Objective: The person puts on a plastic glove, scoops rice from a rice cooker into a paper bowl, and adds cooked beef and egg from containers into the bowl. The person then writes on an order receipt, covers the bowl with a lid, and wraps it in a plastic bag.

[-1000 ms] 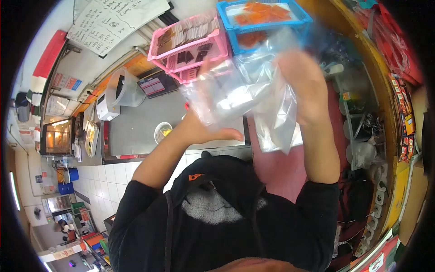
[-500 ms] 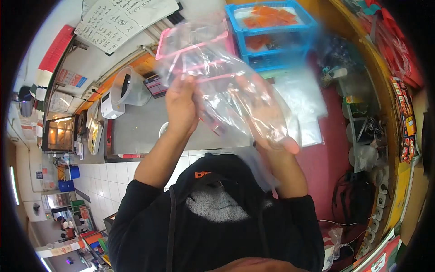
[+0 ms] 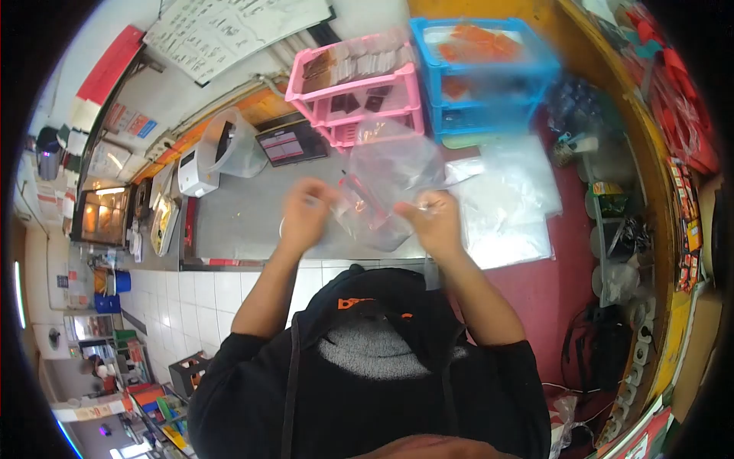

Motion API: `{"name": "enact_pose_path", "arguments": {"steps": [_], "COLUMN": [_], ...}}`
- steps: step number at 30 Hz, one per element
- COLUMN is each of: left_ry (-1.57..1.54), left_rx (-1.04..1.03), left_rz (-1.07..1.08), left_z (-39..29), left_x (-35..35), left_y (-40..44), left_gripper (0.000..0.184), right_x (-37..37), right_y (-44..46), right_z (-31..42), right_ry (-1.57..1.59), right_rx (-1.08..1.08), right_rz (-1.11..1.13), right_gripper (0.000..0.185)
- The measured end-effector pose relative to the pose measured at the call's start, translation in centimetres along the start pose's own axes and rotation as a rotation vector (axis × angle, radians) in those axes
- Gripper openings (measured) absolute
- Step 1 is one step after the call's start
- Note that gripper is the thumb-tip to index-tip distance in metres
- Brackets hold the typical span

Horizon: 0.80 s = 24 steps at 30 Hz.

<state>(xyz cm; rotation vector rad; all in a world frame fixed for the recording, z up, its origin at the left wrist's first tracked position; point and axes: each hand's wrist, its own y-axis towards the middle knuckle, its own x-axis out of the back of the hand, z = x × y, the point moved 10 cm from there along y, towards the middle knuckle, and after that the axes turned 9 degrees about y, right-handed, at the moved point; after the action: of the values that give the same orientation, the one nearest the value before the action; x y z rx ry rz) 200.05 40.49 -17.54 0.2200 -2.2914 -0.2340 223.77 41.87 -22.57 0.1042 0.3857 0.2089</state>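
A clear plastic bag (image 3: 394,164) hangs between my hands above the counter, puffed out at its far end. Something with a red strip shows in or through its lower left part; what it is I cannot make out. My right hand (image 3: 434,223) is closed, with thumb and fingers pinching the bag's near right edge. On the other side my left hand (image 3: 307,216) is curled at the bag's left edge, its fingers somewhat blurred. Flat clear plastic bags (image 3: 508,203) lie in a pile to the right of my right hand.
Behind the bag stand a pink tiered rack (image 3: 355,84) with packets and a blue tiered rack (image 3: 489,76) with orange packets on top. A tablet screen (image 3: 293,145), a clear tub (image 3: 237,145) and a white device (image 3: 197,172) sit at the back left of the metal counter (image 3: 237,218).
My hands have come down and nearer my body. The bag, earlier spread over my right hand and up in front of the pink rack, now hangs lower, with the right hand pinching its edge.
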Motion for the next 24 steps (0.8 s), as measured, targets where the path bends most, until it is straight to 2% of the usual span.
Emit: {"name": "enact_pose_path", "arguments": {"steps": [1,2,3,4,5,7,8,9,10,11,13,14,16,17,19,21,23,24], "left_ry": [-0.115,-0.076,-0.037,-0.036,-0.113,-0.185,-0.247,-0.312,-0.256,-0.258,-0.265,-0.268,0.09,0.089,0.369,0.335,0.529,0.557], "left_rx": [0.04,0.002,-0.043,-0.042,-0.003,0.031,0.085,0.14,0.191,0.19,0.129,0.128,-0.147,-0.142,-0.351,-0.353,-0.416,-0.408], "left_rz": [0.388,0.47,0.551,0.539,0.533,0.521,0.567,0.611,0.566,0.559,0.696,0.687,0.468,0.463,0.115,0.073,-0.085,-0.153], "left_z": [-1.3,-1.8,-2.4,-3.1,-3.6,-3.6,-2.7,-1.6,0.9,1.2,1.1,1.0,-0.6,0.1,-0.7,-1.4,-1.5,-0.4], "left_x": [-4.3,-6.1,-7.8,-8.3,-8.6,-8.7,-9.5,-10.3,-10.9,-10.4,-10.2,-9.4,-6.1,-5.7,-2.8,-1.6,0.0,1.7], "left_y": [-1.4,-2.5,-3.4,-3.5,-3.6,-3.3,-3.6,-4.0,-3.8,-3.3,-2.8,-2.3,-0.8,-0.7,0.2,0.6,1.3,2.3], "left_gripper": [0.027,0.027,0.028,0.028,0.025,0.022,0.021,0.02,0.019,0.019,0.018,0.018,0.02,0.02,0.008,0.006,0.009,0.01], "right_x": [-2.3,-3.4,-4.6,-5.4,-5.9,-6.0,-6.3,-6.9,-7.4,-7.3,-4.6,-2.7,2.3,4.0,5.7,4.6,4.4,5.9], "right_y": [-0.5,-0.9,-1.1,-1.5,-1.8,-1.8,-1.5,-1.3,-1.2,-1.3,-1.6,-1.3,-0.5,-0.2,-0.1,-0.7,-0.9,-1.2], "right_z": [-0.8,-2.9,-5.6,-6.5,-3.7,-3.7,-3.0,-2.9,-3.3,-3.5,-5.0,-2.7,-5.1,-4.1,-2.3,1.4,1.9,2.3], "right_ry": [-0.235,-0.235,-0.22,-0.203,-0.326,-0.528,-0.527,-0.471,-0.417,-0.42,0.048,0.08,0.078,-0.008,-0.094,-0.489,-0.594,-0.642], "right_rx": [-0.089,-0.091,0.021,0.135,0.15,0.188,0.192,0.079,-0.034,-0.031,-0.199,0.02,-0.008,0.059,0.125,0.285,0.348,0.432], "right_rz": [0.133,0.15,0.185,0.216,0.217,0.233,0.238,0.289,0.341,0.348,0.145,-0.015,-0.213,-0.233,-0.253,-0.182,-0.154,-0.222], "right_gripper": [0.011,0.011,0.008,0.005,0.006,0.008,0.008,0.009,0.01,0.01,0.011,0.011,0.029,0.033,0.038,0.033,0.031,0.031]}}
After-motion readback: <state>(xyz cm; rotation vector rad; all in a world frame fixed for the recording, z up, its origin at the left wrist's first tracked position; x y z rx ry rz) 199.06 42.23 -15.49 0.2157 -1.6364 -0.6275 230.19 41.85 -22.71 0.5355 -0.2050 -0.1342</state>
